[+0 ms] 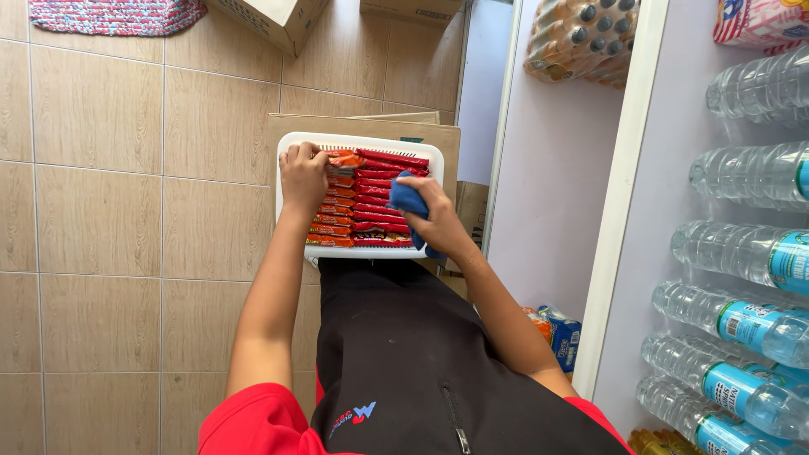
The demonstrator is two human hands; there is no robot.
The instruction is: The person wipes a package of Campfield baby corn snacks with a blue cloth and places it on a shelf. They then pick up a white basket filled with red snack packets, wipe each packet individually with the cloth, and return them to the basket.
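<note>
Head view: looking straight down at a person in a black apron and red sleeves, both hands in a white basket (291,202) that sits on a cardboard box (451,152) just past their lap.
Left hand (303,175): grip is closed around the top end of the left stack of snack packs (333,215), fingers curled over the basket's far left corner, so it's holding a few orange-red wrappers.
Right hand (436,221): grip is wrapped tight on a blue cloth (407,199), which pokes out to the left of the fingers and rests on the red packs (383,168).
Snack packs: two neat columns, orange-red ones right under the left grip, darker red ones under and beyond the right grip, filling most of the basket.
Floor: beige tiles (101,219) spread out to the left of the left grip, with a woven mat (114,15) and more boxes farther off.
Shelf side: to the right of the right grip, a white shelf unit (628,168) holds rows of water bottles (742,253) lying on their sides, well apart from the basket.
</note>
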